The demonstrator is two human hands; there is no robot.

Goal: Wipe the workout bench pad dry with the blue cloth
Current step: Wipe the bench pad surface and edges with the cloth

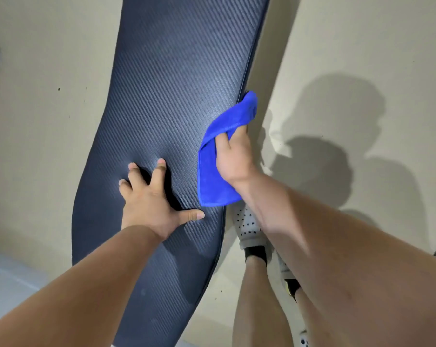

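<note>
Bench pad (pixel 166 101) under left hand (pixel 149 204): dark navy w/ diagonal carbon-weave pattern. Cloth (pixel 219 156) in right hand (pixel 233 156): bright blue. Floor (pixel 41 116) beige.

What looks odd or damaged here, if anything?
Nothing looks damaged or spilled. The dark bench pad is intact, dented only where the left hand presses it. The right hand holds the blue cloth at the pad's right edge.
</note>
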